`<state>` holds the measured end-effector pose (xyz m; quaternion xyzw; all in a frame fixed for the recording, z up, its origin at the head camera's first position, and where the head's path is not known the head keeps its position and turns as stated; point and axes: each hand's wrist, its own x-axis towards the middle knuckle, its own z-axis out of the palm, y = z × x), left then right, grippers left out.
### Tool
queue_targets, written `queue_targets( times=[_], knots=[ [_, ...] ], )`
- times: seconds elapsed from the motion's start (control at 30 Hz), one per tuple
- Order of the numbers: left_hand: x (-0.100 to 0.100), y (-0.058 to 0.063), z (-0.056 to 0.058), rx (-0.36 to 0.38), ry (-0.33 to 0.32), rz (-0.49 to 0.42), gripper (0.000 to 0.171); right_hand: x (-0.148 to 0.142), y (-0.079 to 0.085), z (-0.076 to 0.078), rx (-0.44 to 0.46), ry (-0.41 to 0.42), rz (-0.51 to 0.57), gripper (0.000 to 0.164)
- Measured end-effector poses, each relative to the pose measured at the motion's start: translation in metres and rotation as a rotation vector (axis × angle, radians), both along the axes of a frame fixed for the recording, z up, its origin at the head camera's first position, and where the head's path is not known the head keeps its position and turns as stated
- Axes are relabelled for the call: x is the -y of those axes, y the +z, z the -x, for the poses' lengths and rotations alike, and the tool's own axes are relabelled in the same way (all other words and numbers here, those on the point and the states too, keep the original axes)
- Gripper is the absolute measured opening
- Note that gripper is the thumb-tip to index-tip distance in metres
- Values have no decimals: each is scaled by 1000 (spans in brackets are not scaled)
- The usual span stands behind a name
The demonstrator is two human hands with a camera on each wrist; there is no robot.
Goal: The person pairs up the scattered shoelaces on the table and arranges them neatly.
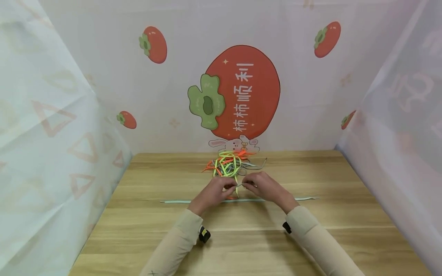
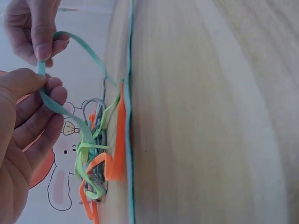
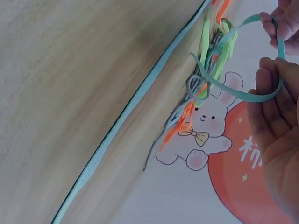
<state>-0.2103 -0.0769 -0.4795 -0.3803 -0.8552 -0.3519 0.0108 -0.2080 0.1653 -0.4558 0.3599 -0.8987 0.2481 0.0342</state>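
We've got the left hand (image 1: 215, 192) pinching a teal lace (image 3: 252, 98) above the table (image 1: 248, 249), the right hand (image 1: 266, 187) pinching it close by, probably to hold that stretch taut; the tangled pile (image 1: 226, 165) sits just beyond, a straightened lace (image 1: 246, 200) nearer us, perhaps to avoid snagging

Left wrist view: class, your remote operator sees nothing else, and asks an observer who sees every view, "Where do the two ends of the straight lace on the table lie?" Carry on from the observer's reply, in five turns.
Observer: On the table: the head view shows the straight lace ending left of the left hand and right of the right hand.
Operator: What covers the forearms?
Observer: Long pale sleeves.
Operator: And the red shape behind the left hand, is anything written on it?
Observer: Yes, four white characters in a line.
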Motion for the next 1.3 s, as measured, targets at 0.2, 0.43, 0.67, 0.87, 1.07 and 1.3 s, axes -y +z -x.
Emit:
queue_targets(
  times=[0.2,0.43,0.67,0.87,1.07,1.3],
  knots=[
    [11,2,-1,57,-47,29,12,-8,-2,-5,39,-10,31,10],
    [22,6,2,88,-37,52,14,-15,-4,-8,80,-32,54,13],
    [28,3,5,53,-65,58,14,-22,-4,-9,96,-44,45,13],
    [37,2,1,45,-57,60,14,-30,-3,-13,107,-63,58,10],
    [50,4,1,64,-57,35,17,-41,0,-16,119,-71,80,8],
    [61,5,2,102,-58,-14,14,-55,6,-16,112,-86,75,8]
  ],
)
